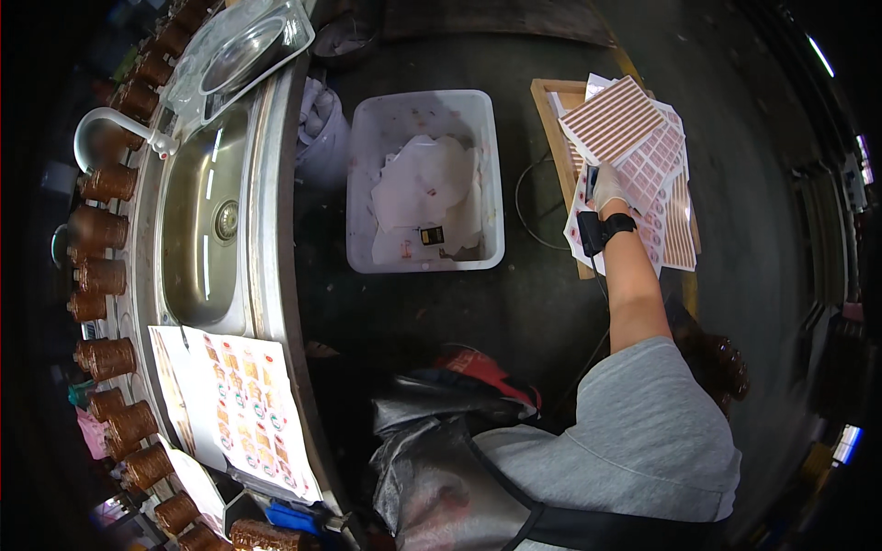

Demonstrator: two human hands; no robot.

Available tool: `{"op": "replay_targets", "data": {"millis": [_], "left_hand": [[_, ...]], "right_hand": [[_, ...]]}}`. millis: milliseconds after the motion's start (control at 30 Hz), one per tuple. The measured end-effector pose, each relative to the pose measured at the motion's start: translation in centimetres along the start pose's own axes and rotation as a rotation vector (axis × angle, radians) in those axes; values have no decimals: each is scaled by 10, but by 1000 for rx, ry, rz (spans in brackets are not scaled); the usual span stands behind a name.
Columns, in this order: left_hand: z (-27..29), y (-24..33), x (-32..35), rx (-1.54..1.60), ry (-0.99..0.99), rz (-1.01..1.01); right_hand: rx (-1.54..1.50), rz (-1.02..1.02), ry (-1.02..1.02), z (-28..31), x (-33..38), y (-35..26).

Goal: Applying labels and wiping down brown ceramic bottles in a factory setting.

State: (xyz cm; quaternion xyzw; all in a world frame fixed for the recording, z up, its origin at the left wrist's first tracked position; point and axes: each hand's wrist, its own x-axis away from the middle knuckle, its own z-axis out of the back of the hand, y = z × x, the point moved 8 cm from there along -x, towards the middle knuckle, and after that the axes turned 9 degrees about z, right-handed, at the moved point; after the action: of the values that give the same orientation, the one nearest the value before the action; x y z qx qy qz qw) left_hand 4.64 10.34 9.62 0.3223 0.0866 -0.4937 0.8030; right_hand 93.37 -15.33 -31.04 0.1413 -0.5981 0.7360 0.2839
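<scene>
My right hand (607, 188), in a pale glove, is at the left part of a pile of printed sheets; its fingers are too small and partly hidden to read. A small dark object (591, 180) shows right beside the fingers. Around the wrist sits a black strap with a box-shaped device (590, 234). The topmost sheet (614, 119) has brown and white stripes, and a sheet with a pinkish grid (654, 165) lies partly under it. More striped and picture-printed sheets fan out below. The pile lies on a wooden tray (542, 101). My left hand is out of the picture.
A white plastic tub (498, 184) holding pale sheets and a small black-and-yellow item (431, 236) stands mid-floor. Left are a steel sink (197, 230), a white faucet (115, 119), printed sheets (253, 404) on the counter, and several brown wrapped jars (99, 230). A thin cable (519, 197) curves beside the tray.
</scene>
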Motion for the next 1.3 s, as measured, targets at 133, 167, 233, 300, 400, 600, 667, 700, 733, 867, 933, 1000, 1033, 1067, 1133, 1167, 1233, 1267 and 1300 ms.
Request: {"op": "replay_targets", "data": {"millis": [133,167,233,300,400,600,667,700,733,867,933,1000,1033,1067,1133,1167,1233,1267,1300], "left_hand": [[-5,6,-2,23,-8,-12],[-7,8,-4,30,-10,-16],[-10,14,-7,44,-11,-26],[-11,19,-8,48,-6,-34],[-12,26,-9,58,-2,-48],[-13,28,-13,80,3,-59],[-14,27,-15,88,2,-62],[-14,27,-16,90,3,-62],[-13,27,-16,90,5,-62],[-18,26,-20,116,-9,-63],[-19,22,-20,120,-11,-59],[-19,23,-20,121,-11,-61],[-19,23,-20,123,-13,-61],[-19,23,-20,124,-13,-63],[-20,22,-21,126,-14,-65],[-19,21,-21,126,-14,-65],[-18,19,-21,125,-15,-63],[-18,19,-21,127,-15,-62],[-18,18,-21,128,-14,-60]], "right_hand": [[0,23,-13,5,-9,-1],[-20,46,-33,3,-15,-1],[-45,67,-50,0,-25,3],[-157,108,-20,-13,-21,3],[-73,155,119,-10,-5,-5],[-161,288,115,-16,-19,0],[-204,248,122,-15,-6,-4],[-243,207,125,-15,-2,-2],[-242,206,122,-14,2,-3],[-637,150,-55,-13,-42,10],[-845,171,-137,-20,-61,15],[-807,285,-266,-23,-61,6],[-806,286,-266,-23,-63,6],[-714,305,-216,-20,-63,6],[-529,345,-118,-12,-63,3],[-434,363,-70,-9,-60,-1],[-244,399,22,-2,-53,-14],[-151,417,69,2,-47,-24],[-57,436,114,4,-42,-35]]}}
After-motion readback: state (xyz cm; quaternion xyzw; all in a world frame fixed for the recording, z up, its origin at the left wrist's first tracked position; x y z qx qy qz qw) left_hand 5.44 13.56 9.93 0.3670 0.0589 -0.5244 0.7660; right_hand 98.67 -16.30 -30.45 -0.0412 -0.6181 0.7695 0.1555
